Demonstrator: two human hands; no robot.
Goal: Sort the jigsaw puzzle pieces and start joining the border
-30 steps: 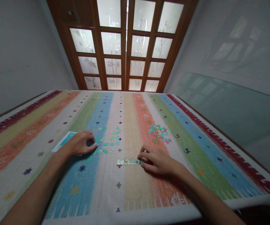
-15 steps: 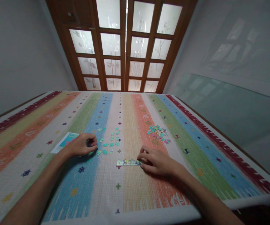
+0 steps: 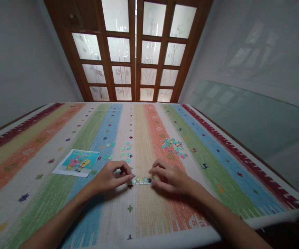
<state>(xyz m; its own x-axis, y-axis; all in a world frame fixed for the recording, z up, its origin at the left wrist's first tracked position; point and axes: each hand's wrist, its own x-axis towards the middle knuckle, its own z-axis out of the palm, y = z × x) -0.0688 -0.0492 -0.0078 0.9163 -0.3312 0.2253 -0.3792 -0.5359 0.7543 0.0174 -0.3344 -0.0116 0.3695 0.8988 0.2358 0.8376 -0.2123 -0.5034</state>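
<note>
A short strip of joined puzzle pieces [image 3: 142, 181] lies flat on the striped tablecloth between my hands. At its left end, my left hand [image 3: 114, 176] pinches a small puzzle piece, mostly hidden by thumb and forefinger. My right hand [image 3: 171, 178] rests at the other end with its fingers curled round the strip's edge, covering that end. Beyond my left hand several loose teal pieces [image 3: 125, 149] are spread out, some partly hidden by the hand. Left of them lies a picture card [image 3: 78, 162] with a pink and a yellow cartoon figure.
A heap of mixed puzzle pieces [image 3: 174, 147] sits farther off, to the right of the strip. The striped tablecloth [image 3: 141, 138] covers the large table. A glass panel [image 3: 242, 107] leans along the right wall, and wooden doors with frosted panes [image 3: 149, 48] stand beyond the far edge.
My left hand has moved right and nearer, from beside the loose pieces to the strip's left end, uncovering the picture card. My right hand stays at the strip. The view has shifted slightly.
</note>
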